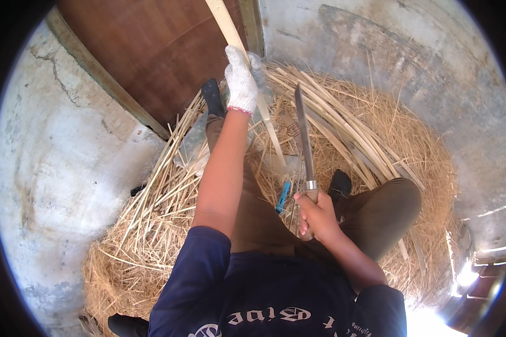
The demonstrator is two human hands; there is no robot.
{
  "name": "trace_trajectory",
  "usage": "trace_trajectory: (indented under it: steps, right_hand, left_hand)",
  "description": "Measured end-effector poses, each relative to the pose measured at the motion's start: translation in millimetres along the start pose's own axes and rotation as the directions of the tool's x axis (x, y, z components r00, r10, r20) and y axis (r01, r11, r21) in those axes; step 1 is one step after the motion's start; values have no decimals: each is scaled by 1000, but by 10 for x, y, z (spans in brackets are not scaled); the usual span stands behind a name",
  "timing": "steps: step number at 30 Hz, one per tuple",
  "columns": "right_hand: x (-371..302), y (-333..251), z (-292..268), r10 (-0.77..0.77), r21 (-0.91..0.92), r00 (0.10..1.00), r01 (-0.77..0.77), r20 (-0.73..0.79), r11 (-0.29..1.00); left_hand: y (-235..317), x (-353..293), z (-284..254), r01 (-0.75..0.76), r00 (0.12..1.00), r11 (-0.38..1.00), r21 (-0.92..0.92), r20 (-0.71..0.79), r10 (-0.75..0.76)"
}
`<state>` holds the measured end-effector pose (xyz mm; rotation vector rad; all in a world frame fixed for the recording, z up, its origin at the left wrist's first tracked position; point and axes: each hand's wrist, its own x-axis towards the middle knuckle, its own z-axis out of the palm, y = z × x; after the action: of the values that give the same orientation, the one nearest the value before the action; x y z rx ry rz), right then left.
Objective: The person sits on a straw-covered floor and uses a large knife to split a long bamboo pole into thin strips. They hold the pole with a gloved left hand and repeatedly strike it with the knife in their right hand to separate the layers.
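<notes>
Gripping the strip (226,25), the left hand (241,81) was gloved, likely against cuts; the right hand (317,216) grasped the knife (305,135).

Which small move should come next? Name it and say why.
Probably bring the knife toward the pale strip: the bare right hand grips the knife, the gloved left hand holds the strip at a slant, and the two appear apart.

slivers (166,194) left | slat (225,25) middle | knife (306,135) right | strips (346,126) farther right
</notes>
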<state>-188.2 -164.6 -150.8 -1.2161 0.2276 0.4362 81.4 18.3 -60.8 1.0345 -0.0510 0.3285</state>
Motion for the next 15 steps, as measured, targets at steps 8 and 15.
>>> trace_trajectory:
  steps: [8, 15]
  right_hand:
    - [-44, -154, -2, 165, -44, 986, -164, 27, 986]
    - [11, -15, -9, 177, -23, 981, -175, 79, 984]
  left_hand:
    - [0, 30, -70, -8, 1000, 1000, 7, -6, 8]
    - [34, -22, 15, 2, 999, 999, 35, -38, 0]
